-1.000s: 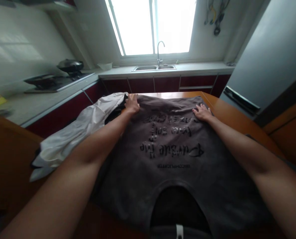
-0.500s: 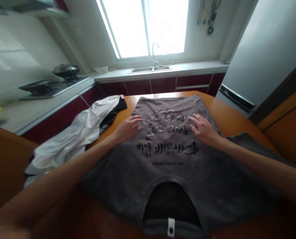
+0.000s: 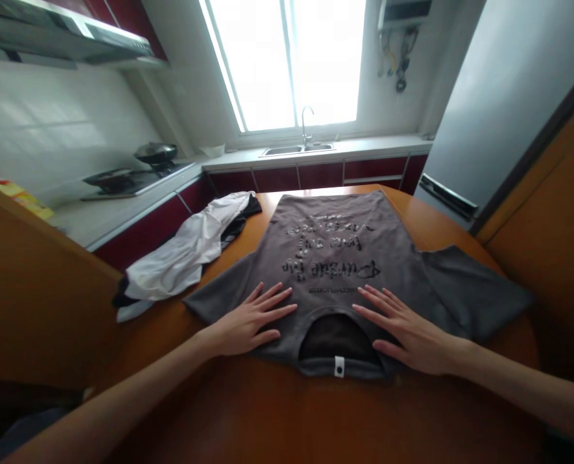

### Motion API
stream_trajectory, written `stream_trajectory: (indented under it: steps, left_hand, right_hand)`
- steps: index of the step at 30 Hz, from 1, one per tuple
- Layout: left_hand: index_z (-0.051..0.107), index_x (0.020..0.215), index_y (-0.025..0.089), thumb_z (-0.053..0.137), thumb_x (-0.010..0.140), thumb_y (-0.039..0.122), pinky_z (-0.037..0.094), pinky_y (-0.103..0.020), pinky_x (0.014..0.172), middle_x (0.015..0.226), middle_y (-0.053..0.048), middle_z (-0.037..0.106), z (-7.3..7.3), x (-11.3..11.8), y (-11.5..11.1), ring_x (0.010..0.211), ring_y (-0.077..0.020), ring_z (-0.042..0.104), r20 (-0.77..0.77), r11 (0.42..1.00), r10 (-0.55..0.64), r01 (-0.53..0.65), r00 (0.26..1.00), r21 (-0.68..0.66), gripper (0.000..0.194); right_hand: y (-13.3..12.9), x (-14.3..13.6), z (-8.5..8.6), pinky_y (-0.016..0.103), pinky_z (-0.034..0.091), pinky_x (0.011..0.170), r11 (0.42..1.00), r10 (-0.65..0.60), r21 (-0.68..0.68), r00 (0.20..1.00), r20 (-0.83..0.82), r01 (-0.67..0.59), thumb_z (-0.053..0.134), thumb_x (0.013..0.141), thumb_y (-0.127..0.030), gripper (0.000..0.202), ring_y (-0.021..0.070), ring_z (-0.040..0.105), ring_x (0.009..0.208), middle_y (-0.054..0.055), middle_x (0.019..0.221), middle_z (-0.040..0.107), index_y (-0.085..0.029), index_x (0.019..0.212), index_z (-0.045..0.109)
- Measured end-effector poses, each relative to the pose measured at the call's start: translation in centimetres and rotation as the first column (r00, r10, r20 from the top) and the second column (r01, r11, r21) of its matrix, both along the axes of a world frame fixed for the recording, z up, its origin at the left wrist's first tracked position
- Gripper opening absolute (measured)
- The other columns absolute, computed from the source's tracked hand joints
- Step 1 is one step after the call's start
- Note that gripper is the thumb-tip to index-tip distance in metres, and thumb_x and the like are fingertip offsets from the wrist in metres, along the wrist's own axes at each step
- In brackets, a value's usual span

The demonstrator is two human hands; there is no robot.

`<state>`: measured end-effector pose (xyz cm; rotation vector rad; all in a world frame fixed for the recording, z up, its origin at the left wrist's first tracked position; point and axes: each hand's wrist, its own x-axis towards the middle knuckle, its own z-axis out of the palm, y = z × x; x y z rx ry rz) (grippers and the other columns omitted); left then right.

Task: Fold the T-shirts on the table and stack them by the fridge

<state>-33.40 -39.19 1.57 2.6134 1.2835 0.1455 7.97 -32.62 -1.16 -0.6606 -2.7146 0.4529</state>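
A dark grey T-shirt (image 3: 337,251) with black lettering lies spread face up on the wooden table (image 3: 287,419), its neckline toward me and its hem at the far side. My left hand (image 3: 252,317) rests flat on the shirt at the left of the neck opening, fingers spread. On the other side of the collar, my right hand (image 3: 407,328) lies palm down with its fingers apart. Neither hand grips the fabric. A white label (image 3: 339,367) shows at the back of the collar, between the hands.
A heap of white and black clothes (image 3: 180,254) lies along the table's left edge. Beyond are a counter with a sink (image 3: 296,150), a stove (image 3: 142,180) with a wok (image 3: 155,153), and a fridge (image 3: 513,96) at right.
Both hands have moved back toward me, from the printed middle of the shirt to the shoulders beside the collar. The view has tilted up, showing more of the range hood and wall heater.
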Motion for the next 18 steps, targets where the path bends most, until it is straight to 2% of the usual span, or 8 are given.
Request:
stream_trajectory:
  steps: [5, 7, 9, 11, 12, 14, 15, 18]
  left_hand:
    - [0.021, 0.16, 0.042, 0.062, 0.095, 0.046, 0.014, -0.063, 0.123, 0.168, -0.006, 0.018, 1.2, 1.9, -4.9, 0.155, -0.0351, 0.016, -0.039, 0.995, -0.046, 0.042, 0.998, -0.089, 0.077]
    - [0.024, 0.16, 0.042, 0.064, 0.093, 0.049, 0.018, -0.06, 0.123, 0.168, -0.005, 0.022, 2.2, 2.2, -6.0, 0.154, -0.035, 0.02, -0.047, 0.99, -0.087, 0.081, 0.995, -0.119, 0.078]
    - [0.033, 0.157, 0.042, 0.06, 0.096, 0.048, 0.024, -0.054, 0.124, 0.165, -0.002, 0.033, 3.3, 1.6, -5.5, 0.152, -0.0315, 0.029, -0.027, 0.993, -0.062, 0.059, 0.998, -0.098, 0.067]
    - [0.047, 0.15, 0.038, 0.049, 0.102, 0.044, 0.032, -0.046, 0.122, 0.156, -0.003, 0.048, 4.2, -0.4, -3.6, 0.145, -0.0268, 0.043, 0.022, 0.994, 0.111, -0.111, 0.994, -0.005, 0.049]
    - [0.054, 0.145, 0.033, 0.043, 0.103, 0.043, 0.037, -0.043, 0.119, 0.15, -0.004, 0.055, 4.4, -1.9, -2.4, 0.138, -0.0257, 0.051, 0.061, 0.966, 0.247, -0.251, 0.967, 0.063, 0.044]
    - [0.062, 0.135, 0.026, 0.039, 0.103, 0.043, 0.043, -0.042, 0.113, 0.137, -0.009, 0.064, 4.3, -5.7, 0.1, 0.126, -0.0272, 0.061, 0.074, 0.84, 0.523, -0.528, 0.849, 0.123, 0.043]
    - [0.064, 0.131, 0.022, 0.041, 0.101, 0.043, 0.044, -0.044, 0.11, 0.133, -0.011, 0.066, 3.9, -7.8, 1.1, 0.123, -0.0293, 0.062, 0.057, 0.77, 0.622, -0.623, 0.781, 0.141, 0.044]
    - [0.064, 0.125, 0.01, 0.05, 0.09, 0.049, 0.045, -0.048, 0.106, 0.13, -0.02, 0.064, 1.7, -12.6, 2.6, 0.121, -0.0362, 0.061, -0.052, 0.633, 0.774, -0.766, 0.631, 0.111, 0.055]
  right_hand:
    - [-3.1, 1.4, 1.7, 0.058, 0.023, 0.124, 0.99, 0.131, -0.062, 0.987, 0.091, -0.126, 0.066, 0.093, -0.04, 0.078, 0.0292, 0.025, 0.152, 0.002, 0.166, 0.024, -0.045, 0.159, 0.024]
    - [-3.9, 1.7, 2.4, 0.054, 0.027, 0.124, 0.985, 0.164, -0.069, 0.982, 0.093, -0.158, 0.068, 0.091, -0.042, 0.079, 0.0281, 0.028, 0.151, 0.001, 0.165, 0.027, -0.045, 0.159, 0.026]
    - [-3.5, 1.8, 2.9, 0.054, 0.028, 0.124, 0.988, 0.152, -0.045, 0.985, 0.083, -0.148, 0.067, 0.092, -0.042, 0.075, 0.028, 0.03, 0.151, 0.001, 0.164, 0.03, -0.045, 0.158, 0.03]
    - [-1.6, 1.6, 3.2, 0.056, 0.027, 0.123, 0.998, 0.066, 0.009, 0.997, 0.046, -0.067, 0.062, 0.095, -0.042, 0.065, 0.0289, 0.029, 0.151, 0.001, 0.164, 0.032, -0.042, 0.156, 0.037]
    - [-0.3, 1.6, 3.3, 0.057, 0.027, 0.123, 0.999, 0.001, 0.039, 1.0, 0.017, -0.002, 0.058, 0.097, -0.041, 0.06, 0.0295, 0.028, 0.152, 0.003, 0.164, 0.034, -0.039, 0.154, 0.042]
    - [2.8, 1.8, 3.1, 0.057, 0.03, 0.122, 0.987, -0.135, 0.078, 0.99, -0.047, 0.138, 0.053, 0.1, -0.041, 0.05, 0.0304, 0.029, 0.152, 0.006, 0.162, 0.039, -0.032, 0.15, 0.051]
    - [4.4, 1.9, 2.9, 0.056, 0.031, 0.121, 0.975, -0.196, 0.089, 0.977, -0.079, 0.203, 0.051, 0.1, -0.041, 0.048, 0.0307, 0.032, 0.151, 0.008, 0.16, 0.042, -0.029, 0.146, 0.055]
    - [8.7, 2.7, 1.6, 0.054, 0.036, 0.119, 0.923, -0.358, 0.088, 0.92, -0.161, 0.374, 0.051, 0.099, -0.042, 0.044, 0.0315, 0.043, 0.144, 0.012, 0.153, 0.05, -0.024, 0.137, 0.062]
